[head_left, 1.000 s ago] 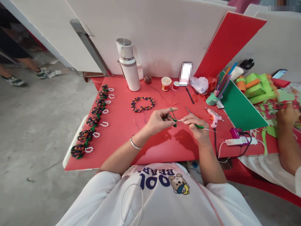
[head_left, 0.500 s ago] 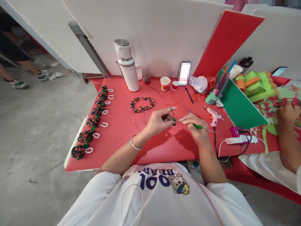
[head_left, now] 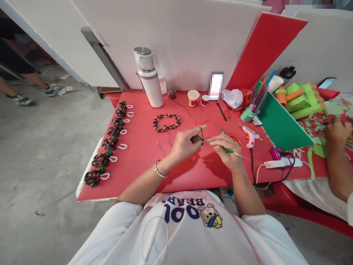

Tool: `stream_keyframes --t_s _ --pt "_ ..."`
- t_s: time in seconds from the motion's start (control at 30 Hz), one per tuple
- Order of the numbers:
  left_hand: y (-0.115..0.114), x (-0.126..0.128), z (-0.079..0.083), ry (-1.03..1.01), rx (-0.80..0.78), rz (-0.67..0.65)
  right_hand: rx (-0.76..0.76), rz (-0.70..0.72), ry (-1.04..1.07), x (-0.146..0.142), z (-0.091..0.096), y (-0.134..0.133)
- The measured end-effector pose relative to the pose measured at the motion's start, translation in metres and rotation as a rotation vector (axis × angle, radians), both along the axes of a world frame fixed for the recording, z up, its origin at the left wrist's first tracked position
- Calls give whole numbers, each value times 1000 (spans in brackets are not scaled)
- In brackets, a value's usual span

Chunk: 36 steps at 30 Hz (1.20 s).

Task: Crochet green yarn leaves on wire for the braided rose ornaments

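Note:
My left hand (head_left: 188, 142) is closed on dark green yarn (head_left: 201, 131), with a strand looped up over the raised index finger. In my right hand (head_left: 226, 150) is a crochet hook with a green grip (head_left: 227, 150), its metal tip reaching left into the yarn at my left fingertips. Past my left hand lies a braided multicoloured yarn ring (head_left: 156, 127) on the red table (head_left: 143, 158). Scissors with orange handles (head_left: 236, 140) lie just beyond my right hand, partly hidden by it. The small stitches between my fingers are too fine to make out.
Multicoloured yarn flowers (head_left: 100, 160) with bead loops line the left edge. At the back stand a white thermos (head_left: 151, 86), a yarn ball (head_left: 171, 94), a paper cup (head_left: 193, 98) and a phone (head_left: 216, 85). Rightward are a pink glue gun (head_left: 250, 137), a power strip (head_left: 284, 163) and another person's hand (head_left: 338, 130).
My right hand and the crochet hook have shifted slightly left, closer to my left fingers. The yarn loop on my left index finger has moved a little left.

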<state>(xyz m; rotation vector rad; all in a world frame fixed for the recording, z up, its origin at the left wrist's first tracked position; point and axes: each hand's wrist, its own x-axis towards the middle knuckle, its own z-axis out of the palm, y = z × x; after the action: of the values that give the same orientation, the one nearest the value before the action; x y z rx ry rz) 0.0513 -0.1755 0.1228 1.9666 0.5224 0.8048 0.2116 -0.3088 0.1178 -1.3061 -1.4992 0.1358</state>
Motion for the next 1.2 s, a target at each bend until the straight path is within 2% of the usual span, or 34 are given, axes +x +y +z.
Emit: stream_keyframes --t_s 0.2,0.43,0.6,0.7,0.97,1.1,1.2 --pt "-1 0 -1 11 79 60 22 -55 -52 -11 5 -1" --pt "-2 0 -1 1 3 57 6 -53 17 -11 2 -1" --pt "-4 2 -5 5 121 145 61 -109 -59 -17 0 2" --pt "-5 2 -2 -22 30 140 93 -115 -59 -22 -3 3" --pt "-6 4 6 -114 -263 84 131 -111 103 -25 -14 5" --pt "-5 7 3 -152 -338 95 140 -108 52 -25 -13 6" --pt "-3 8 5 -167 -441 53 176 -100 47 -25 -12 7"
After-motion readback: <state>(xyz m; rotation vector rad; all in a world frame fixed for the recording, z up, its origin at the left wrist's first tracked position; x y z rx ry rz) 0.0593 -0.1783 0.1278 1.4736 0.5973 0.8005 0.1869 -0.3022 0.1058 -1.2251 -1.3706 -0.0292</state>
